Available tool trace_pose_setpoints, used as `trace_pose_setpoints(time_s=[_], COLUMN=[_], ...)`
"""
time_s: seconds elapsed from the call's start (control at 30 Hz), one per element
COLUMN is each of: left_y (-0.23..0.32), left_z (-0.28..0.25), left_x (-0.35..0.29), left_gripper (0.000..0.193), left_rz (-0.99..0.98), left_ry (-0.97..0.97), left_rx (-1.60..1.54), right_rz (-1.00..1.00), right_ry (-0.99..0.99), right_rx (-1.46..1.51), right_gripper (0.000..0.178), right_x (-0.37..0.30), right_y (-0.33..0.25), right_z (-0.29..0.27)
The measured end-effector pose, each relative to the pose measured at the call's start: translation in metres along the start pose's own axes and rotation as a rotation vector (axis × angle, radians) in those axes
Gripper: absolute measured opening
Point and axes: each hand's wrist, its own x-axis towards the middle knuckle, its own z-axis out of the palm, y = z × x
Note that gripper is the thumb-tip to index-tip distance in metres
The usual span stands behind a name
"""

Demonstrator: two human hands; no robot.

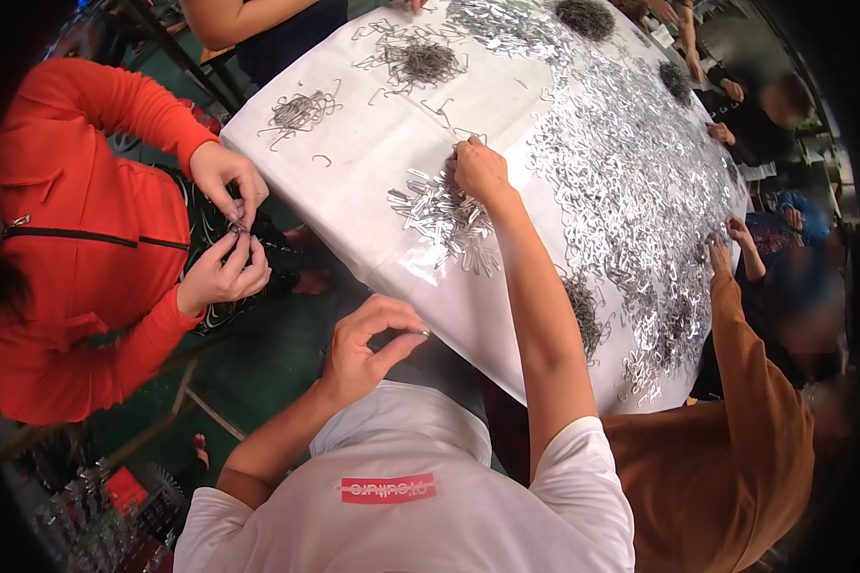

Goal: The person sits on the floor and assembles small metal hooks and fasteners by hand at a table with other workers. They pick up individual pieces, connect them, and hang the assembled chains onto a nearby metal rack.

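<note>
My left hand point(371, 346) hovers off the table's near left edge, thumb and index finger brought together in a pinch. A tiny pale glint shows at their tips; what it is I cannot make out. Stretched forward over the table, my right hand point(480, 170) has its fingertips down among a few thin bent wire hooks point(446, 116). Its fingers look closed, but they hide what they hold. Just below and left of that hand lies a pile of shiny flat metal clips point(439, 212), partly covered by my wrist.
The white-covered table point(353, 205) bears a wide spread of shiny metal pieces point(630, 191). Wire hooks form a small heap point(301, 115) and a larger heap point(428, 63). A person in a red jacket point(86, 239) works at left; a brown sleeve point(750, 382) reaches in at right.
</note>
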Motion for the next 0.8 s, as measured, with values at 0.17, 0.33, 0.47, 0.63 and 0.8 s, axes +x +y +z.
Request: trace_pose_setpoints(time_s=[0.17,0.33,0.47,0.63,0.8], left_y=[-0.003,-0.008,-0.012,-0.008,-0.004], left_z=[0.001,0.004,0.009,0.013,0.017], left_x=[-0.002,-0.007,-0.011,-0.016,-0.019], left_gripper=[0.015,0.015,0.015,0.017,0.019], left_rz=[0.043,0.037,0.083,0.083,0.136], left_ry=[0.015,0.0,0.007,0.011,0.039], left_rx=[-0.011,-0.004,0.045,0.013,0.057], right_rz=[0.057,0.15,0.252,0.331,0.313], right_ry=[0.182,0.069,0.099,0.133,0.264], right_rx=[0.516,1.344,1.601,1.679,1.642], right_gripper=[0.02,0.014,0.013,0.008,0.005], right_x=[-0.054,-0.163,-0.236,-0.271,-0.273], right_y=[-0.009,-0.048,-0.087,-0.107,-0.111], right_z=[-0.018,-0.056,-0.078,-0.073,-0.057])
